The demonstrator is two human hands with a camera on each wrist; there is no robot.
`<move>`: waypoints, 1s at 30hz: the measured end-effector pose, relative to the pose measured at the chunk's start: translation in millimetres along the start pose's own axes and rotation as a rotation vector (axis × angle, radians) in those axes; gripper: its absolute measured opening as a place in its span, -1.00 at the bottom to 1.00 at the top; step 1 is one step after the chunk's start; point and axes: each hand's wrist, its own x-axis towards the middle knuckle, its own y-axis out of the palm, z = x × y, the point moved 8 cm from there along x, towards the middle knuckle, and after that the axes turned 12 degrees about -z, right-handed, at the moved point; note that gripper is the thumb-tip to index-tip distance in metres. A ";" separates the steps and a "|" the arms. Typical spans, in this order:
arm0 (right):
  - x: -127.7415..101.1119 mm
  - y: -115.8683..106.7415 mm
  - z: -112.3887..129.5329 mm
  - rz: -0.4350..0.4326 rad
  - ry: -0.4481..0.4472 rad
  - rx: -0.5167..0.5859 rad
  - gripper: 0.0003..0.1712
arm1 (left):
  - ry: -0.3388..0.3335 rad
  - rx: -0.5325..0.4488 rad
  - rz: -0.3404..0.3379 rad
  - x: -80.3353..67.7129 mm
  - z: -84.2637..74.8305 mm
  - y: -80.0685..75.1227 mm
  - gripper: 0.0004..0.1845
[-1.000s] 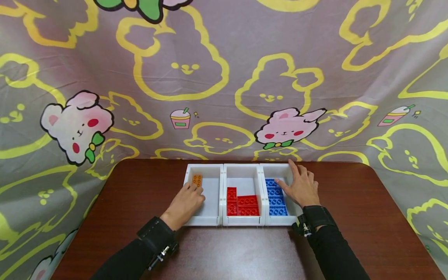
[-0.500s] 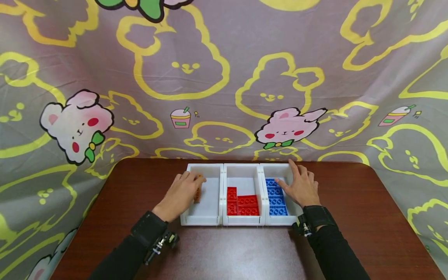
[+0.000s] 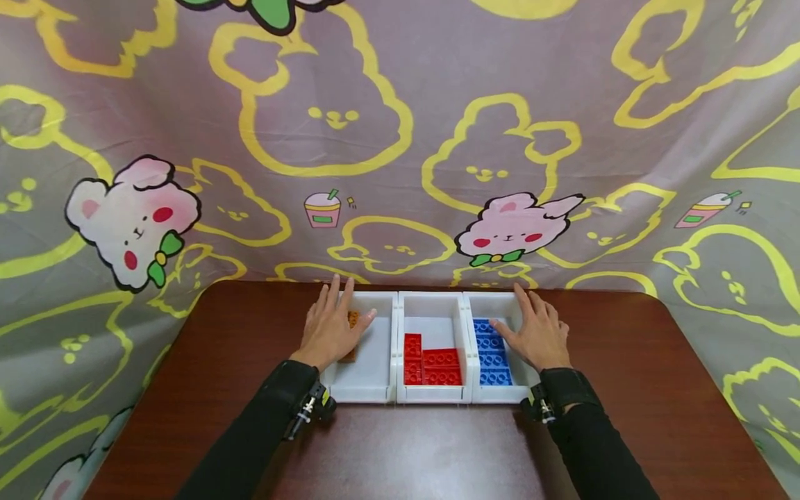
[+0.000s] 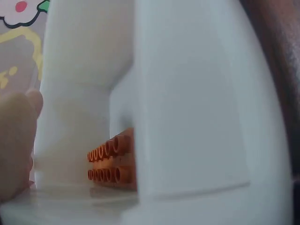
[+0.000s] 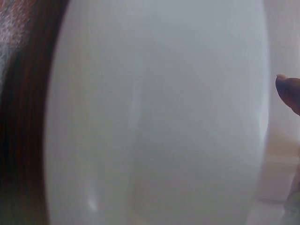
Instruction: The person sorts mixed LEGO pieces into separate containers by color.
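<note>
Three white bins stand side by side on the table. Over the outer wall of the left bin [image 3: 378,368] lies my left hand [image 3: 328,330], fingers straight and spread, thumb pointing inward. Partly hidden under it are orange toy building bricks [image 3: 350,355]; their studs show in a row in the left wrist view, along the bin's wall. My right hand [image 3: 540,333] rests at the outer wall of the right bin [image 3: 500,394], fingers extended, thumb near the blue bricks [image 3: 494,354]. Mostly bin wall fills the right wrist view, with a thumb tip [image 5: 288,93] at its edge.
Red bricks [image 3: 440,368] lie at the near end of the middle bin [image 3: 434,394]. The brown table [image 3: 625,368] extends around the bins. A patterned cloth [image 3: 400,139] hangs behind the table's far edge and at both sides.
My left hand had its fingers curled at an orange brick inside the left bin. It has let go, straightened its fingers and shifted to the bin's outer wall. The right hand stays put.
</note>
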 end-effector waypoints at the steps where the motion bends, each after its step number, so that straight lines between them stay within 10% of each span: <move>1: 0.8 0.2 1.4 -0.003 -0.006 -0.003 0.07 | -0.007 0.002 0.003 0.6 1.0 -0.1 -0.07; 21: -1.9 -5.8 11.4 -0.057 -0.119 -0.025 0.08 | -0.047 0.018 -0.007 -1.0 5.0 6.2 -0.06; 30: -20.2 -30.7 112.7 -0.237 -0.469 0.064 -0.39 | -0.045 0.003 -0.033 -1.0 4.4 5.1 -0.11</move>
